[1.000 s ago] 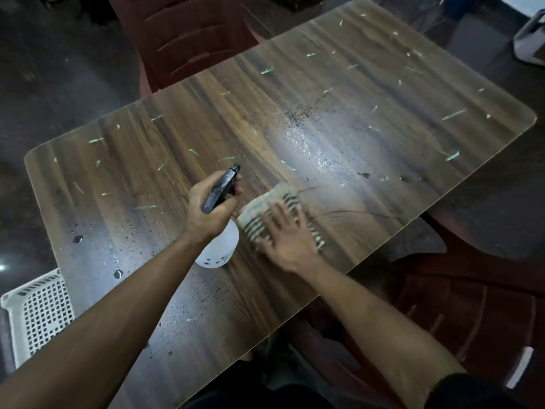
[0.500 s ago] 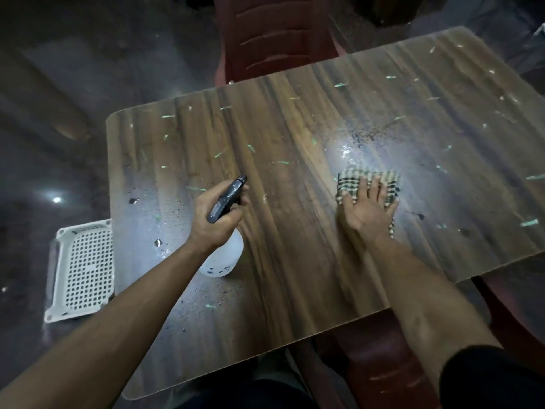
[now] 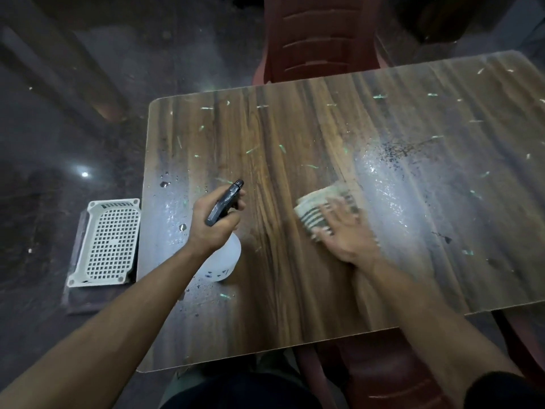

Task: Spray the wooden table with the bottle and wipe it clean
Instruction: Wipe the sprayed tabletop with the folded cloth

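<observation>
The wooden table (image 3: 295,290), a rounded-corner slab of glossy streaked brown grain, fills the view from centre to 3 o'clock. It is strewn with pale green slivers and dark specks, and a wet sheen lies at 2 o'clock. A red plastic chair (image 3: 318,36) with a slatted back stands at 12 o'clock. A white perforated basket (image 3: 109,240) is seen on the floor at 9 o'clock.

The white spray bottle (image 3: 219,261) with its black trigger head is grasped by the left hand (image 3: 213,228), just left of centre. The folded checked cloth (image 3: 320,209) is pressed flat under the right hand (image 3: 345,231), fingers spread, blurred.

Debris could be swept off the near edge onto the lap if strokes are drawn inward. Grit could be smeared rather than lifted should the cloth become saturated.
</observation>
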